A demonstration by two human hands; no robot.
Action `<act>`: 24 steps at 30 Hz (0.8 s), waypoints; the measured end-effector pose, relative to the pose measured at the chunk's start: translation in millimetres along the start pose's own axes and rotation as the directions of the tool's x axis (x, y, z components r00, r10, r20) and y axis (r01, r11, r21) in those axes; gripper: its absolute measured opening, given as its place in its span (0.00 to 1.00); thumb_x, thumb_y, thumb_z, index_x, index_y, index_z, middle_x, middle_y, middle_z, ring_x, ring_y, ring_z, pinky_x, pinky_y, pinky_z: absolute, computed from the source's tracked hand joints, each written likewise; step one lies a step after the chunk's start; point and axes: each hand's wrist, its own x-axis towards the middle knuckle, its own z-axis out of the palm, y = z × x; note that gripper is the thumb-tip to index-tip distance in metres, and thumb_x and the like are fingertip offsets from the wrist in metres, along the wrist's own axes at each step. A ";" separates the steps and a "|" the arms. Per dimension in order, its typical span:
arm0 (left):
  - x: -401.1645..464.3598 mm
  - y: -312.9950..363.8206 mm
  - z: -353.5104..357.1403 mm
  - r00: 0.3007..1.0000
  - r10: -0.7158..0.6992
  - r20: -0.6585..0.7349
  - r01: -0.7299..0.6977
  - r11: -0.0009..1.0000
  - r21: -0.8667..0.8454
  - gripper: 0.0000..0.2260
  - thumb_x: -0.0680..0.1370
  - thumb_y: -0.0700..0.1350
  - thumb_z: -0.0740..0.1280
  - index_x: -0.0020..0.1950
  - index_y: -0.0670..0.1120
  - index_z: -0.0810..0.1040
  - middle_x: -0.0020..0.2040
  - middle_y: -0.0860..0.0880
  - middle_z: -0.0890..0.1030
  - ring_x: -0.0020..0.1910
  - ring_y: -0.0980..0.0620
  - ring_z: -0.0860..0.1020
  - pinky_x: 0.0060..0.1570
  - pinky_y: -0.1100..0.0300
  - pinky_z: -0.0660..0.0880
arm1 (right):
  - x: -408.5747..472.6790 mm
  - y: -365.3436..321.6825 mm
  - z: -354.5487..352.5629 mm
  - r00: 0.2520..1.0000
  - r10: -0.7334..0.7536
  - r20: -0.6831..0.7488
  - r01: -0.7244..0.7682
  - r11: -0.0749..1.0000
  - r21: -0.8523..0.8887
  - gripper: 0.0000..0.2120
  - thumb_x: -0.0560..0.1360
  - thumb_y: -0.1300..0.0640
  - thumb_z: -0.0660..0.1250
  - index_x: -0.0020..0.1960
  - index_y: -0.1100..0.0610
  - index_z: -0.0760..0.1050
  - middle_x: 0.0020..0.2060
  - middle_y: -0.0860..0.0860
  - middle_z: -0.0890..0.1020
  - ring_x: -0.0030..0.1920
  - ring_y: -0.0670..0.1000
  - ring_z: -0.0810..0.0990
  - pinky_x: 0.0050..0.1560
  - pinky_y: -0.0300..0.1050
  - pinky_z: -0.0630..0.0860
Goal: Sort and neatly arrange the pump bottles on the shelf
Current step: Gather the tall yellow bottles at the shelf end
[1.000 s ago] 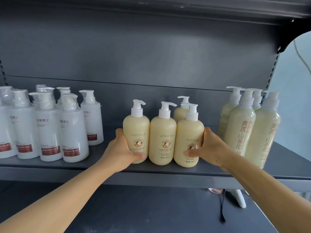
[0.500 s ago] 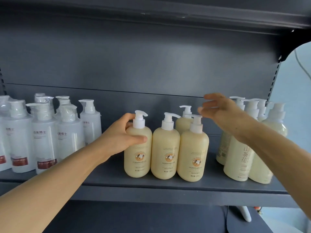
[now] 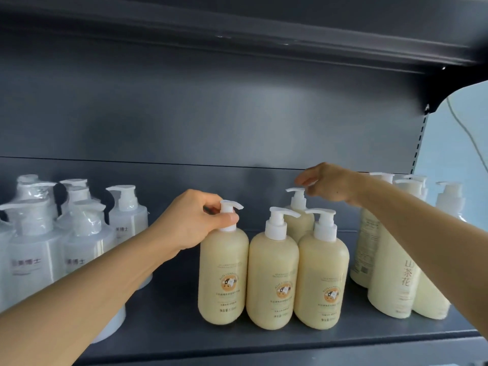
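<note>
Head view: both hands at the pump heads of the cream bottles, centre of frame.

Left hand [image 3: 191,220] pinches the pump neck of the leftmost cream bottle [image 3: 223,276], upright on the shelf [image 3: 264,342]. Right hand [image 3: 330,184], fingers loosely curled, hovers at the rear bottle's pump [image 3: 297,192]; whether it touches, I cannot tell. White bottles [image 3: 79,233] lower left, partly behind the left forearm; tall pale bottles [image 3: 390,276] right, behind the right forearm.

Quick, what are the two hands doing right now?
Left hand: pinches the pump of the leftmost cream bottle.
Right hand: fingers at the back bottle's pump; whether it grips cannot be told.
</note>
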 end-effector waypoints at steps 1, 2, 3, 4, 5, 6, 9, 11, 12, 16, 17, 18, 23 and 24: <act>2.8 -0.7 0.5 1.000 0.015 0.013 -0.015 1.000 0.012 0.04 0.73 0.47 0.71 0.39 0.55 0.82 0.31 0.55 0.80 0.31 0.59 0.74 0.34 0.65 0.70 | 4.0 -0.2 1.0 1.000 -0.005 0.014 0.006 1.000 -0.009 0.16 0.77 0.67 0.59 0.62 0.59 0.76 0.62 0.55 0.76 0.64 0.59 0.73 0.65 0.53 0.69; 5.5 -1.3 0.9 0.999 0.027 0.026 -0.028 0.999 0.025 0.05 0.73 0.47 0.71 0.38 0.56 0.82 0.31 0.56 0.80 0.30 0.60 0.73 0.34 0.65 0.70 | 8.1 -0.5 1.9 0.999 -0.014 0.030 0.014 1.000 -0.018 0.16 0.77 0.67 0.60 0.61 0.58 0.77 0.62 0.55 0.77 0.63 0.59 0.73 0.64 0.52 0.69; 8.7 -2.0 1.3 0.999 0.035 0.036 -0.036 0.999 0.030 0.07 0.74 0.46 0.71 0.37 0.57 0.81 0.31 0.56 0.80 0.30 0.60 0.74 0.35 0.65 0.70 | 11.9 -0.5 2.6 0.999 -0.024 0.042 0.025 0.999 -0.024 0.15 0.76 0.66 0.61 0.61 0.58 0.77 0.61 0.55 0.77 0.62 0.59 0.73 0.64 0.51 0.70; 11.9 -3.0 1.8 0.999 0.035 0.040 -0.037 0.999 0.027 0.07 0.74 0.46 0.71 0.37 0.57 0.81 0.32 0.56 0.81 0.31 0.61 0.74 0.35 0.66 0.70 | 15.7 -0.2 3.7 0.998 -0.031 0.052 0.032 0.999 -0.024 0.15 0.76 0.66 0.62 0.60 0.58 0.78 0.60 0.55 0.78 0.62 0.59 0.74 0.64 0.52 0.70; 15.4 -4.1 2.6 0.999 0.031 0.040 -0.032 0.999 0.016 0.07 0.74 0.45 0.70 0.38 0.57 0.81 0.34 0.54 0.82 0.33 0.60 0.75 0.37 0.65 0.71 | 19.6 0.5 5.1 0.998 -0.039 0.056 0.041 0.999 -0.026 0.14 0.75 0.66 0.64 0.59 0.58 0.79 0.59 0.55 0.78 0.61 0.59 0.75 0.64 0.52 0.71; 18.8 -4.8 3.7 0.999 0.026 0.041 -0.026 1.000 0.003 0.07 0.74 0.45 0.70 0.38 0.56 0.81 0.37 0.52 0.83 0.35 0.58 0.76 0.39 0.63 0.72 | 23.5 1.8 6.5 0.997 -0.048 0.055 0.050 0.998 -0.037 0.14 0.74 0.65 0.65 0.58 0.57 0.80 0.58 0.55 0.79 0.60 0.58 0.76 0.64 0.53 0.72; 28.2 -5.5 9.0 0.998 0.027 0.056 -0.026 0.999 -0.021 0.07 0.74 0.45 0.70 0.37 0.54 0.81 0.39 0.48 0.83 0.36 0.55 0.75 0.40 0.60 0.71 | 31.7 5.8 10.0 0.997 -0.077 0.011 0.077 0.991 -0.108 0.12 0.73 0.64 0.68 0.55 0.56 0.81 0.54 0.53 0.81 0.56 0.56 0.78 0.60 0.50 0.75; 34.0 -5.4 13.5 0.998 0.026 0.065 -0.024 0.999 -0.032 0.08 0.74 0.45 0.70 0.36 0.55 0.82 0.38 0.48 0.83 0.36 0.54 0.75 0.40 0.59 0.71 | 33.1 7.3 9.9 0.995 -0.093 -0.036 0.088 0.988 -0.124 0.10 0.72 0.63 0.68 0.52 0.56 0.82 0.52 0.53 0.82 0.55 0.55 0.79 0.57 0.47 0.76; 36.4 -5.2 15.9 0.997 0.023 0.068 -0.020 0.999 -0.041 0.09 0.74 0.45 0.70 0.36 0.56 0.82 0.38 0.48 0.83 0.37 0.54 0.76 0.40 0.58 0.71 | 33.1 7.9 8.9 0.994 -0.101 -0.046 0.094 0.987 -0.127 0.10 0.72 0.63 0.69 0.51 0.56 0.83 0.52 0.53 0.82 0.55 0.55 0.79 0.56 0.46 0.76; 45.8 -3.7 26.7 0.997 0.015 0.075 -0.009 0.997 -0.078 0.10 0.74 0.45 0.71 0.34 0.56 0.82 0.37 0.48 0.83 0.36 0.53 0.75 0.41 0.56 0.71 | 25.5 10.0 1.7 0.992 -0.123 -0.023 0.119 0.985 -0.127 0.09 0.71 0.63 0.70 0.51 0.57 0.83 0.51 0.54 0.82 0.54 0.55 0.79 0.54 0.46 0.76; 47.5 -2.8 29.4 0.997 0.016 0.081 -0.009 0.996 -0.086 0.09 0.74 0.44 0.71 0.34 0.55 0.82 0.35 0.50 0.82 0.35 0.53 0.74 0.40 0.56 0.70 | 22.3 10.5 0.0 0.991 -0.131 -0.015 0.128 0.984 -0.125 0.09 0.71 0.63 0.70 0.50 0.57 0.83 0.51 0.54 0.82 0.53 0.55 0.79 0.52 0.45 0.77; 48.9 -1.8 31.9 0.996 0.017 0.087 -0.009 0.996 -0.092 0.08 0.74 0.44 0.71 0.35 0.53 0.82 0.33 0.52 0.81 0.34 0.53 0.73 0.39 0.57 0.69 | 19.0 11.1 -1.5 0.991 -0.136 -0.006 0.135 0.984 -0.121 0.09 0.71 0.63 0.70 0.50 0.57 0.83 0.50 0.54 0.83 0.52 0.54 0.79 0.48 0.43 0.76; 55.5 2.3 42.4 0.996 0.022 0.091 -0.012 0.995 -0.103 0.04 0.74 0.45 0.72 0.38 0.50 0.82 0.32 0.55 0.80 0.32 0.56 0.73 0.38 0.60 0.68 | 5.5 11.9 -8.7 0.987 -0.149 0.068 0.156 0.982 -0.109 0.07 0.71 0.61 0.70 0.48 0.56 0.83 0.44 0.54 0.86 0.44 0.50 0.80 0.45 0.43 0.76; 56.5 2.9 44.0 0.995 0.021 0.093 -0.011 0.995 -0.100 0.05 0.74 0.45 0.71 0.37 0.50 0.82 0.31 0.56 0.80 0.31 0.57 0.73 0.37 0.61 0.68 | 3.3 11.8 -9.8 0.985 -0.155 0.079 0.163 0.981 -0.103 0.06 0.70 0.61 0.70 0.46 0.55 0.83 0.43 0.54 0.86 0.42 0.50 0.80 0.47 0.45 0.77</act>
